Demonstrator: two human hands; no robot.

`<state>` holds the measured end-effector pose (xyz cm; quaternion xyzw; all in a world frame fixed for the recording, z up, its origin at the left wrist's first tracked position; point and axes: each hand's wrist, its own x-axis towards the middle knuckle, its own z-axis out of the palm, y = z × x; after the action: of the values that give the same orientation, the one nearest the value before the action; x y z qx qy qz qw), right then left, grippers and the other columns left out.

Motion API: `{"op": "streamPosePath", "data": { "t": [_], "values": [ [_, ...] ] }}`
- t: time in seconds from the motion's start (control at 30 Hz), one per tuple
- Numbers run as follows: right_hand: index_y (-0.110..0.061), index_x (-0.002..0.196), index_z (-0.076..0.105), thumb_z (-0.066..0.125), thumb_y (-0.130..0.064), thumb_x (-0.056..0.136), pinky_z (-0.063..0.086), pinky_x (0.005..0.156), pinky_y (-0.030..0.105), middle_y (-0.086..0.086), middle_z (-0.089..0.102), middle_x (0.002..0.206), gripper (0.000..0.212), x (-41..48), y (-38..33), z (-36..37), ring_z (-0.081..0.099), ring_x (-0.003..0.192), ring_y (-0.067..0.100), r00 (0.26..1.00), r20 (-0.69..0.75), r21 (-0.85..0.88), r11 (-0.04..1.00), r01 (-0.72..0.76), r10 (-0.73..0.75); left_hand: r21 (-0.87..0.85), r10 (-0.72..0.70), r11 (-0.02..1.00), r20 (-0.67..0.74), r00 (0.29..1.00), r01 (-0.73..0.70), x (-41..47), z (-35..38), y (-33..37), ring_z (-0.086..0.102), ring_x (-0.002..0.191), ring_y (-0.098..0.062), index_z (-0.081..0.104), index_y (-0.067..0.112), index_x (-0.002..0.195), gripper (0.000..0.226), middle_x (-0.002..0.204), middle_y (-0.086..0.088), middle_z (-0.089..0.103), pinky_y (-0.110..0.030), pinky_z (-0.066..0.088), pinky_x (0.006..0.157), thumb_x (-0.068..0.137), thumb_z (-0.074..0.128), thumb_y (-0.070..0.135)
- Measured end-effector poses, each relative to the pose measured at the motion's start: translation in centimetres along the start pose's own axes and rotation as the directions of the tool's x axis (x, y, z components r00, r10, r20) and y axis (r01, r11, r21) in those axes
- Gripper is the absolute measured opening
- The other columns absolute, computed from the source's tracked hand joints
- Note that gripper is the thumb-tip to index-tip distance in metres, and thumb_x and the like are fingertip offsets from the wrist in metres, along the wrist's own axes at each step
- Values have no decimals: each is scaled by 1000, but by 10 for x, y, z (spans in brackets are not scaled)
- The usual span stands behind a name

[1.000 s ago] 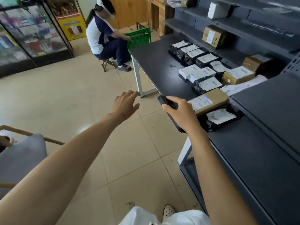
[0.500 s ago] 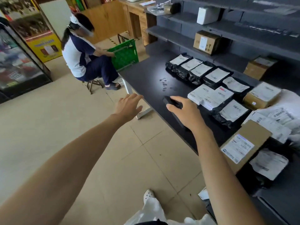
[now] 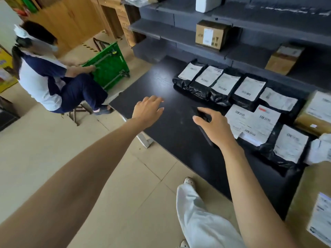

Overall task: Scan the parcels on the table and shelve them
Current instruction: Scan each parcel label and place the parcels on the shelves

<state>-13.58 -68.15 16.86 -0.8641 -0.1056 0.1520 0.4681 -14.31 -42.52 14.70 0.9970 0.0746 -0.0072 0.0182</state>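
Both hands have advanced over the tabletop: left hand hovers spread flat, holding nothing; right hand grips a black scanner. Parcels lie on the tabletop's right side.

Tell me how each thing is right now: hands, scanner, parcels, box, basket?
Left hand: fingers straight, holding nothing, above the table.
Right hand: grips the scanner.
Scanner: held in the right hand, above the table.
Parcels: lying flat on the table, labels up.
Box: closed, upright on a shelf.
Basket: tipped, held by a seated person.
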Motion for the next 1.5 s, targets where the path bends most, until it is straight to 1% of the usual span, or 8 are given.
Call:
{"op": "streamPosePath", "data": {
  "t": [0.3, 0.43, 0.7, 0.87, 1.0, 1.2, 1.37, 1.5],
  "values": [
    [-30, 141, 55, 59, -42, 96, 46, 103, 40, -6, 58, 141, 47, 182, -33, -23, 53, 127, 17, 982, -177, 59, 997, -53, 62, 4, 147, 989, 36, 989, -147, 198, -4, -14, 50, 123, -31, 50, 22, 136, 40, 133, -4, 56, -45, 44, 90, 103, 44, 42],
    [-28, 139, 56, 59, -38, 97, 45, 95, 37, -6, 59, 136, 43, 224, -28, -27, 55, 124, 19, 976, -186, 52, 993, -107, 115, 14, 214, 976, 107, 971, -217, 261, 12, -8, 50, 121, -32, 49, 22, 136, 36, 132, -5, 56, -46, 44, 89, 102, 45, 32],
    [-31, 138, 57, 58, -43, 95, 47, 99, 45, -6, 60, 136, 45, 282, -2, -22, 56, 123, 19, 908, -305, 20, 955, -297, 289, 5, 344, 934, 257, 903, -357, 362, 78, 0, 44, 125, -34, 40, 23, 144, 48, 146, -6, 43, -49, 44, 89, 97, 45, 17],
    [-31, 142, 53, 58, -46, 95, 44, 103, 42, -6, 56, 142, 50, 321, 3, -4, 53, 127, 19, 838, -359, 44, 904, -424, 411, -103, 262, 965, 390, 883, -241, 409, 123, 0, 25, 136, -38, 23, 20, 151, 61, 158, -7, 14, -53, 41, 98, 96, 50, 28],
    [-30, 142, 54, 60, -43, 95, 45, 102, 42, -4, 58, 139, 49, 345, 1, 19, 54, 126, 20, 805, -369, 72, 877, -475, 466, -176, 158, 981, 513, 844, -77, 431, 151, 5, 4, 147, -40, 6, 29, 156, 84, 164, -3, -7, -61, 22, 114, 93, 57, 50],
    [-30, 141, 54, 62, -43, 95, 45, 101, 36, -8, 60, 137, 49, 355, 2, 53, 55, 126, 16, 758, -368, 137, 837, -529, 539, -419, 5, 874, 519, 855, 248, 438, 165, 13, 9, 148, -30, 3, 43, 154, 104, 162, -4, -13, -55, 9, 120, 80, 76, 41],
    [-31, 145, 51, 62, -46, 95, 44, 106, 41, -5, 55, 144, 53, 359, -3, 64, 52, 132, 19, 744, -369, 125, 823, -554, 557, -230, -31, 947, 633, 774, 226, 447, 164, 0, -5, 150, -33, -16, 50, 149, 123, 162, -8, -16, -59, -1, 118, 75, 81, 35],
    [-29, 145, 51, 62, -44, 95, 43, 108, 42, -4, 54, 145, 54, 359, -15, 66, 50, 133, 19, 747, -383, 120, 831, -543, 543, -193, -5, 970, 594, 805, 148, 444, 164, -18, 21, 140, -34, -11, 56, 146, 127, 158, -7, 1, -59, 17, 114, 68, 85, 30]
  ]
}}
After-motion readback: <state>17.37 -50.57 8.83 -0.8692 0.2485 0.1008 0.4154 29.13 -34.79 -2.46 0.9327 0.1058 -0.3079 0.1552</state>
